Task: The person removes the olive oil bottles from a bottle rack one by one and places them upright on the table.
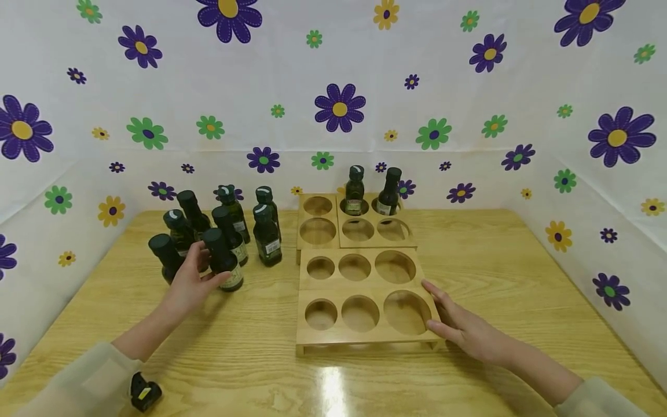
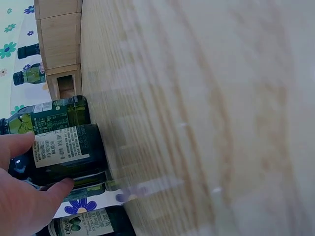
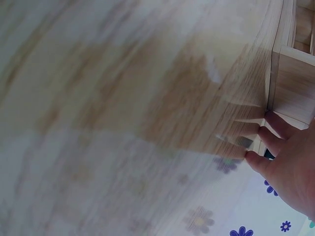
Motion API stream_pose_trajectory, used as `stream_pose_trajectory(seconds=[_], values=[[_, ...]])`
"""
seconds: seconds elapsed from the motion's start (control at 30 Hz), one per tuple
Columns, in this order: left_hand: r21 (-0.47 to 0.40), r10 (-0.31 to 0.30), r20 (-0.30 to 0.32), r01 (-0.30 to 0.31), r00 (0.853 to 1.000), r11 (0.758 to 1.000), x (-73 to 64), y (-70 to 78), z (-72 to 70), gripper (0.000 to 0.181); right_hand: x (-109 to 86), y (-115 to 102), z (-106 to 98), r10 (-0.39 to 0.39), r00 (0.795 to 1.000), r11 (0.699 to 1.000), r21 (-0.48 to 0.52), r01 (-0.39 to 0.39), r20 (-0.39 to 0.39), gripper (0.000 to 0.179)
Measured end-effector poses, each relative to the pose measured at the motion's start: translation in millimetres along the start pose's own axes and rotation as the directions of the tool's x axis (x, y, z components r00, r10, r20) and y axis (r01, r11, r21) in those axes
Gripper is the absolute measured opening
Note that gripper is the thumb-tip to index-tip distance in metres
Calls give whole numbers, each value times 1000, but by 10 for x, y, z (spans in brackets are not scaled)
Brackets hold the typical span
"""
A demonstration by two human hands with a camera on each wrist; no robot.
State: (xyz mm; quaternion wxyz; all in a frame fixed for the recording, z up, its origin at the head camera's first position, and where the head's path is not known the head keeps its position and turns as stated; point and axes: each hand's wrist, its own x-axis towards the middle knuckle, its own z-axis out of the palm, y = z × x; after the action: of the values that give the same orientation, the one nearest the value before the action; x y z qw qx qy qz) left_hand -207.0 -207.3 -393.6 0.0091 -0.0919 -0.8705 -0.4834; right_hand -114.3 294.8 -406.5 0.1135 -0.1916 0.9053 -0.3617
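My left hand has its thumb and fingers around a dark green glass bottle, the front one of a group at the left. In the left wrist view the thumb and a finger lie on either side of that bottle, which has a pale printed label. The bottle stands upright on the table. At the right edge of a stepped wooden rack, my right hand touches the side with extended fingers. Two bottles stand in the rack's back row, one with a pale label and a slimmer one.
Several more dark bottles stand close behind and beside the left hand. A small black object with a yellow mark is near the left sleeve. Flower-patterned cloth hangs around the wooden table.
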Motion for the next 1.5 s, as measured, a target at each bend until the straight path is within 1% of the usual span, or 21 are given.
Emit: stream_pose_trajectory(seconds=[0.13, 0.27, 0.37, 0.4, 0.47, 0.53, 0.6, 0.63, 0.67, 0.77, 0.87, 1.0, 1.17, 1.27, 1.33, 1.43, 1.47, 1.5], values=[[-24, 27, -13, -27, 1000, 999, -24, 4, -2, 80, -10, -8, -2, -3, 1000, 1000, 5, 3, -3, 67], [-77, 56, -33, -58, 998, 995, -118, 41, -15, 78, -18, -9, -7, -17, 1000, 1000, 11, 17, 0, 67], [-104, 65, -65, -71, 996, 992, -235, 89, -25, 74, -15, -9, -8, -36, 999, 999, 13, 36, 4, 67], [-103, 67, -79, -75, 995, 992, -277, 110, -25, 73, -12, -10, -8, -34, 999, 999, 18, 34, 8, 68], [-74, 73, -114, -82, 991, 994, -354, 144, -7, 68, -8, -10, -7, -28, 1000, 999, 21, 27, 14, 68], [-60, 90, -150, -100, 985, 993, -406, 182, 24, 61, -3, -12, -8, -21, 1000, 999, 24, 21, 17, 68], [-75, 116, -171, -130, 979, 989, -431, 231, 71, 55, 2, -13, -9, -18, 1000, 1000, 24, 17, 15, 68], [-90, 130, -171, -147, 977, 985, -433, 256, 100, 53, 4, -12, -9, -25, 1000, 1000, 19, 25, 13, 68], [-123, 146, -164, -167, 976, 978, -428, 286, 129, 51, 6, -15, -9, -32, 999, 999, 13, 32, 9, 68], [-200, 191, -116, -211, 975, 957, -377, 376, 228, 49, 11, -16, -10, -42, 999, 999, 10, 42, 5, 67], [-234, 225, -61, -233, 972, 944, -278, 459, 335, 50, 15, -15, -12, -50, 999, 998, 30, 50, 16, 67], [-244, 251, -4, -244, 968, 939, -77, 568, 494, 53, 23, -15, -16, -55, 998, 997, 61, 53, 31, 67], [-287, 282, 82, -248, 956, 925, 264, 735, 741, 54, 25, -17, -16, -54, 998, 997, 62, 52, 29, 68], [-296, 288, 134, -239, 948, 925, 489, 857, 914, 57, 17, -22, -15, -51, 998, 997, 51, 50, 25, 68], [-311, 296, 153, -238, 943, 920, 643, 923, 1034, 58, 7, -27, -14, -41, 999, 998, 47, 39, 25, 68], [-330, 318, 157, -254, 935, 909, 873, 989, 1190, 59, -4, -35, -16, -35, 999, 998, 44, 34, 29, 68], [-336, 322, 154, -256, 934, 906, 943, 1013, 1229, 60, -5, -37, -16, -35, 999, 998, 46, 34, 29, 68], [-325, 320, 153, -258, 935, 910, 1012, 1036, 1261, 61, -3, -36, -17, -32, 999, 999, 42, 31, 25, 68]])
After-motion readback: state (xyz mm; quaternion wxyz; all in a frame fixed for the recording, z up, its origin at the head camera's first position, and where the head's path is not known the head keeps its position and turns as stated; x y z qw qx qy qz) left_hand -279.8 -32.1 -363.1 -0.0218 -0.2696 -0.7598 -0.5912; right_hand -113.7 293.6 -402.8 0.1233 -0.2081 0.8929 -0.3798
